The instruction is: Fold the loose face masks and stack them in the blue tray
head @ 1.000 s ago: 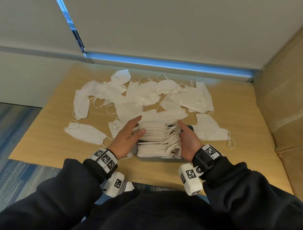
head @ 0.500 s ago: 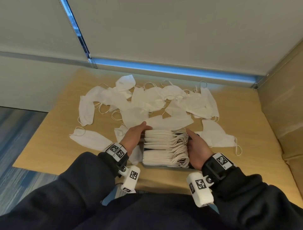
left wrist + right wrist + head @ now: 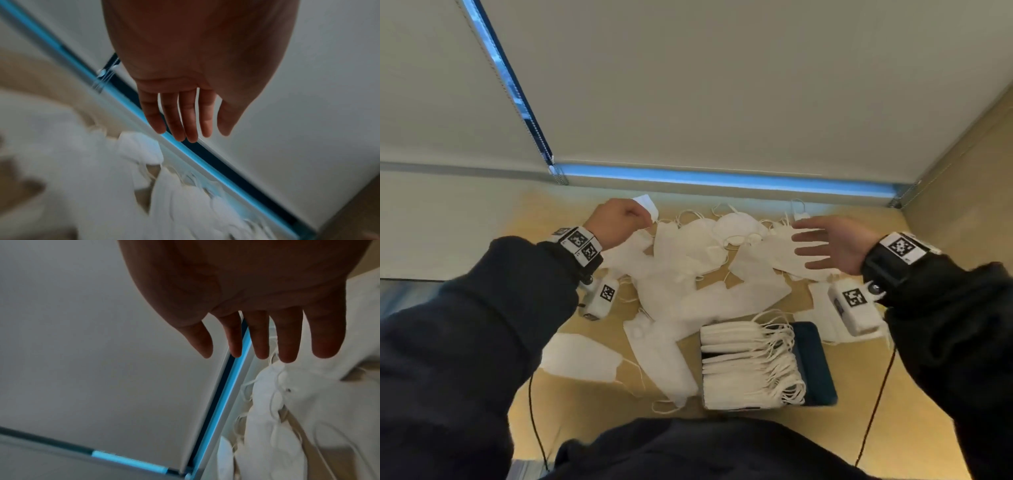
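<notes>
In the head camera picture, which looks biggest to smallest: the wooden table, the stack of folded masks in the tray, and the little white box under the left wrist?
1. Wooden table: by far the largest.
2. Stack of folded masks.
3. White box under the left wrist: smallest, even though it hangs nearer the camera than the stack.

You've got two hands up over the table (image 3: 914, 394): left hand (image 3: 616, 222), right hand (image 3: 835, 245). One blue tray (image 3: 815, 363) sits in front of you, and one stack of folded masks (image 3: 743, 363) fills its left side; the layers are too tight to count. Loose masks (image 3: 688, 267) lie in one overlapping heap beyond it, too tangled to count, plus one mask (image 3: 582, 356) lying apart on the left. Two wrist cameras, one per arm, and two cables trailing down.
</notes>
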Demonstrator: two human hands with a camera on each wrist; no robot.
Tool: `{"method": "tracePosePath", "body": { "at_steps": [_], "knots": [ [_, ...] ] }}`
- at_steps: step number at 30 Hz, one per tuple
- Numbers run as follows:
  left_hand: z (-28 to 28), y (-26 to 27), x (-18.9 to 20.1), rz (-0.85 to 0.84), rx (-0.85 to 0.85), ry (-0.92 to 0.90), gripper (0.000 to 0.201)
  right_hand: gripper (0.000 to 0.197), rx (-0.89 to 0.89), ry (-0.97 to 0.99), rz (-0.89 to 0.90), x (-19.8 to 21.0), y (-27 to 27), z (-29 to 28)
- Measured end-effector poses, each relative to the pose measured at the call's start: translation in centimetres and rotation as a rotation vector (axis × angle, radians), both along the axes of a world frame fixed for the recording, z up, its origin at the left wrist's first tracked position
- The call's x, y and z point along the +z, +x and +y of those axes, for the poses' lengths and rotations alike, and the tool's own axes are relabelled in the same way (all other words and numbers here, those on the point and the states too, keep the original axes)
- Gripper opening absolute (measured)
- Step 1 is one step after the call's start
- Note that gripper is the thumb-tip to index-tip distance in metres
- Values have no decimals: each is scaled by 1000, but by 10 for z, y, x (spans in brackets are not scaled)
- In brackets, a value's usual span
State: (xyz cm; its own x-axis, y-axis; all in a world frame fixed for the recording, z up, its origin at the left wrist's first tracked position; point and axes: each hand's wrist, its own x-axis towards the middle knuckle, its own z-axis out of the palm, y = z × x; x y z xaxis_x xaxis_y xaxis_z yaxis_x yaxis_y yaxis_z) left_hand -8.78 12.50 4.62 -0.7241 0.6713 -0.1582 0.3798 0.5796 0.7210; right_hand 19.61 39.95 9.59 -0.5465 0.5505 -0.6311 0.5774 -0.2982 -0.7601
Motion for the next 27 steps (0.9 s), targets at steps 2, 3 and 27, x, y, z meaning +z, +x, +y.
{"method": "tracePosePath", "body": {
  "at_steps": [2, 3, 27],
  "knots": [
    [14, -26, -6, 116, -61, -130, 17, 25, -37, 45, -31, -11, -33, 14],
    [21, -39, -13, 148, -76, -194, 21, 19, -39, 69, -48, -18, -48, 18],
    [35, -112, -69, 4, 144, -137, 94, 90, 459, 680, -644, -129, -61, 108]
  ]
}}
